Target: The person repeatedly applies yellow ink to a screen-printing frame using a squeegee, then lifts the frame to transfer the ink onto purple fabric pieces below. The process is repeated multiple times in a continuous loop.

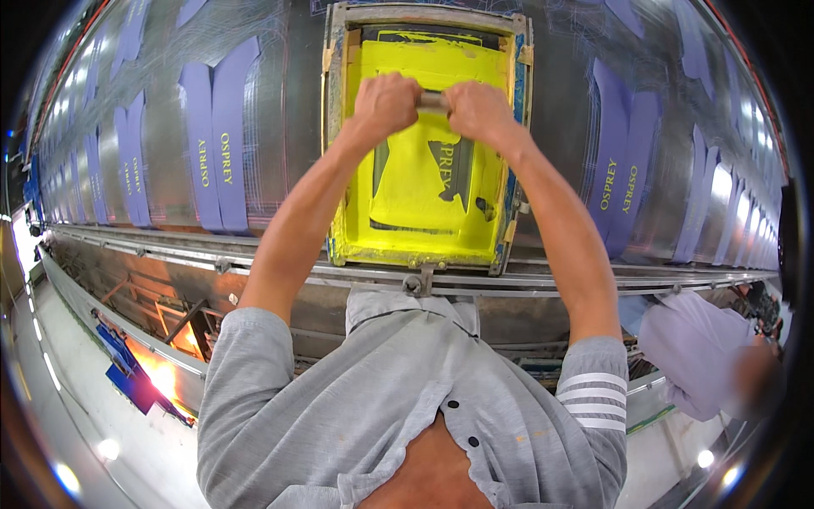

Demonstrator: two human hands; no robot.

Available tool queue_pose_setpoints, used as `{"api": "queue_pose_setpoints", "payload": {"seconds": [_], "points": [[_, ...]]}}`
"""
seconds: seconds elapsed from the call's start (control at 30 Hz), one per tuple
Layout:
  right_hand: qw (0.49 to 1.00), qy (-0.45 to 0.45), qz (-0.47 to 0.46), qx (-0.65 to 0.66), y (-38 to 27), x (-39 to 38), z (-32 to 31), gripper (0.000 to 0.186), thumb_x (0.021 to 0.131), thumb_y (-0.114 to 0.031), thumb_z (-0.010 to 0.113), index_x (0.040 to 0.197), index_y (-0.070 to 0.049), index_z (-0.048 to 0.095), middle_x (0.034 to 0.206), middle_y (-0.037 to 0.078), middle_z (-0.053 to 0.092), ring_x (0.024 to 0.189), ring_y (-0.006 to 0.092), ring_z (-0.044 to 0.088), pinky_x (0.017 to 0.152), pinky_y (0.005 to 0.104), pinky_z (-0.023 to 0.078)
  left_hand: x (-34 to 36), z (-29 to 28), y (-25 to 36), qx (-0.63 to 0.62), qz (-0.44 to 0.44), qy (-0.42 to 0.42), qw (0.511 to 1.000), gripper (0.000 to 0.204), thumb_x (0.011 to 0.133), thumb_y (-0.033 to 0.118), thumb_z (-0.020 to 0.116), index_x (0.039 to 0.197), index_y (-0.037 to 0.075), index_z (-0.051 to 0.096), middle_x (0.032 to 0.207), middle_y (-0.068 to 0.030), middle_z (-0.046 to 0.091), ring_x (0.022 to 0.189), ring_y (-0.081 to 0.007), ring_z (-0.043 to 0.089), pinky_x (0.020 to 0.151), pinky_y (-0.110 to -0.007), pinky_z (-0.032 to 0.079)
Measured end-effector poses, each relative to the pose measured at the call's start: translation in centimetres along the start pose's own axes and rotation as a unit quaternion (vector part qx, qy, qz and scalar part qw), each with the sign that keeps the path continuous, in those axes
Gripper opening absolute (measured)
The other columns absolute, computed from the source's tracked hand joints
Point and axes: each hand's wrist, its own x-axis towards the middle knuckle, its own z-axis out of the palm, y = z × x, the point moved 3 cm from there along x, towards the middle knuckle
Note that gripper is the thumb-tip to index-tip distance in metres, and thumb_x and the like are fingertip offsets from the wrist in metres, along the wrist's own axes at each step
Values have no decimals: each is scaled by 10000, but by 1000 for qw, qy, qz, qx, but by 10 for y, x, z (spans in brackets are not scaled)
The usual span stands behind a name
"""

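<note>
Printing frame (337, 212): worn, smeared, on the dark table (290, 102) between purple pieces (229, 140).
Yellow ink (405, 182): bright, patchy, dark areas showing.
Bar handle (433, 101): grey-brown, mostly hidden, over the frame's far half.
My left hand (387, 106): gripping its left end.
My right hand (477, 109): gripping its right end.

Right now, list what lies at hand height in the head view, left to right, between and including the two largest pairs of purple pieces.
Left purple pair, screen frame's left rail, left hand, squeegee handle, right hand, screen frame's right rail, right purple pair.
</note>
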Motion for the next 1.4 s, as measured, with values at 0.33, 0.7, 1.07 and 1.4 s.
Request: {"api": "queue_pose_setpoints", "payload": {"seconds": [0.33, 0.7, 1.07, 1.4], "points": [[995, 79, -61, 18, -53, -110, 47, 110, 855, -141, 584, 835, -72, 668, 878, 131, 647, 908, 312, 659, 1032, 517, 454, -123, 41, 30, -61, 33, 51, 996, 268, 735, 50, 653, 954, 165, 756, 849, -98, 719, 767, -330, 702, 660, -448, 549], [999, -21, -20, 22, -25, -49, 31, 149, 814, -144, 590, 871, -101, 721, 875, 141, 718, 867, 332, 711, 899, 516, 535, -56, 29, 2, -18, 21, -36, 999, 255, 735, 105, 640, 920, 195, 791, 791, -134, 716, 778, -365, 703, 678, -490, 548], [999, 24, -38, -9, -31, -42, -2, 116, 816, -124, 602, 863, -93, 704, 883, 133, 688, 884, 320, 693, 958, 493, 509, -54, -1, 13, -17, 29, 33, 999, 238, 732, 105, 685, 939, 179, 777, 833, -107, 731, 762, -344, 705, 658, -457, 542], [977, 20, -65, 203, -54, -147, 64, 336, 840, -299, 751, 1073, -58, 731, 1077, 156, 700, 1045, 310, 677, 1068, 550, 442, -171, 72, 37, -90, 54, 64, 992, 267, 712, 25, 642, 954, 94, 730, 909, -82, 720, 830, -306, 709, 691, -429, 559]]}}
